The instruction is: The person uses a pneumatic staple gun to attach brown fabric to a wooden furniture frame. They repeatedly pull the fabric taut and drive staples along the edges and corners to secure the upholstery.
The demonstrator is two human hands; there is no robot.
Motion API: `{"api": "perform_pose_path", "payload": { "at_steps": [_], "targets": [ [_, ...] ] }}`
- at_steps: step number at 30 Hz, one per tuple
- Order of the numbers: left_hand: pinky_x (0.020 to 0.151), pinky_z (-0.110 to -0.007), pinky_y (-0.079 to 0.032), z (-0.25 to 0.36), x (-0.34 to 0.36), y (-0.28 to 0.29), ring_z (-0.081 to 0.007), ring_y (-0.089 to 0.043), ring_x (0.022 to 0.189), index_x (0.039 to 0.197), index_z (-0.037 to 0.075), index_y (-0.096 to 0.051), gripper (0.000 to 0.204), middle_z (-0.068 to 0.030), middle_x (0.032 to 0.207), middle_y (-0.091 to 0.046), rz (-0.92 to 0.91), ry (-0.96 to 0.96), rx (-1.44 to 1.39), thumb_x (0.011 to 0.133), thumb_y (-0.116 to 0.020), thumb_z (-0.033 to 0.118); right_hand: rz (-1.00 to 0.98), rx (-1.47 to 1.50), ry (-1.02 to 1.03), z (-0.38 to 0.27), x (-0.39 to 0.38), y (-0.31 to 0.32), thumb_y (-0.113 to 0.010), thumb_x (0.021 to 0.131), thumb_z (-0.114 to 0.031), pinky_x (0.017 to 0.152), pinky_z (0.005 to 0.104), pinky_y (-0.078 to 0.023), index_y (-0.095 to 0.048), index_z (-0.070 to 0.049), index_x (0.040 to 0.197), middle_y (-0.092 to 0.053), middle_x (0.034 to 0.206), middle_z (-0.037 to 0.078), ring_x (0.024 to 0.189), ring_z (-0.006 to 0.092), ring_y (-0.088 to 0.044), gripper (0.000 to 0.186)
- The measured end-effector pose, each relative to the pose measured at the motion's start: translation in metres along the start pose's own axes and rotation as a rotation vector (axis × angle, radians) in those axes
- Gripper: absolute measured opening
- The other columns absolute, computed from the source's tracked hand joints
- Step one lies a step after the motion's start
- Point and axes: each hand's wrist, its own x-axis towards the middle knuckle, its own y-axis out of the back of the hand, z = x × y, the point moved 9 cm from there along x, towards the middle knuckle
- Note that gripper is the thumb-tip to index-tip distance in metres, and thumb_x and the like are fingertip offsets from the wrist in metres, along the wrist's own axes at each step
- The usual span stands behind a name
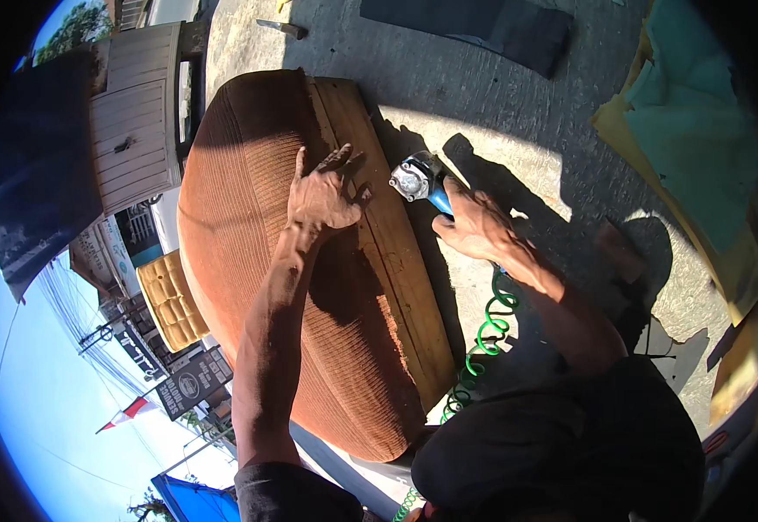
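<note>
A large cushion (pixel 248 217) covered in rust-brown ribbed fabric lies in front of me, with a bare wooden frame board (pixel 409 287) along its right side. My left hand (pixel 322 196) is over the fabric near the board's edge, its fingers spread and nothing in its grip. My right hand (pixel 479 222) is closed round the blue handle of an air staple gun (pixel 414 180), whose silver head is beside the board. Whether the gun touches the wood, I cannot tell. A green coiled air hose (pixel 487 335) runs down from below my right hand.
A knife (pixel 283 28) and a dark sheet (pixel 483 30) lie on the concrete floor (pixel 353 52) at the far side. Green and yellow sheets of material (pixel 687 130) are at the right. A yellow tufted cushion (pixel 172 300) stands beyond the brown one on the left.
</note>
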Motion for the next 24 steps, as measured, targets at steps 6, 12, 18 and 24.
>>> {"api": "perform_pose_path", "payload": {
  "at_steps": [6, 12, 18, 24],
  "targets": [
    [0.123, -0.049, -0.025, -0.035, -0.145, 0.063, -0.0366, -0.031, 0.151, 0.152, 0.011, -0.047, 0.051, -0.0168, 0.157, -0.044, 0.668, 0.201, -0.385, 0.103, -0.054, 0.027, 0.181, -0.438, 0.144, 0.045, -0.067, -0.028, -0.052, 0.091, -0.006, 0.081, 0.0503, -0.056, -0.029, 0.009, 0.153, -0.061, 0.122, 0.029, 0.105, 0.0427, -0.066, 0.068],
    [0.123, -0.045, -0.026, -0.079, -0.381, -0.068, -0.0356, -0.029, 0.152, 0.155, 0.005, -0.04, 0.063, -0.019, 0.16, -0.039, 0.636, 0.783, -0.567, 0.108, -0.041, 0.047, 0.274, -0.598, 0.233, 0.03, -0.088, -0.054, -0.056, 0.093, -0.011, 0.084, 0.0483, -0.053, -0.041, 0.002, 0.149, -0.053, 0.123, 0.022, 0.105, 0.0386, -0.057, 0.059],
    [0.125, -0.049, -0.017, -0.048, -0.473, -0.163, -0.035, -0.013, 0.156, 0.161, 0.012, -0.029, 0.074, -0.0167, 0.168, -0.02, 0.564, 1.004, -0.645, 0.106, -0.024, 0.062, -0.322, 0.662, -0.113, -0.047, -0.073, -0.155, -0.059, 0.086, -0.076, 0.121, 0.0503, -0.029, -0.016, -0.005, 0.162, -0.027, 0.161, 0.028, 0.149, 0.0434, -0.029, 0.113],
    [0.124, -0.052, -0.011, -0.05, -0.463, -0.167, -0.036, -0.012, 0.157, 0.162, 0.017, -0.029, 0.071, -0.0139, 0.169, -0.02, 0.635, 1.04, -0.596, 0.106, -0.022, 0.061, -0.436, 0.641, -0.047, -0.118, -0.085, -0.194, -0.063, 0.078, -0.082, 0.126, 0.0497, -0.009, -0.002, 0.015, 0.155, -0.013, 0.163, 0.035, 0.155, 0.0423, -0.006, 0.138]
  ]
}}
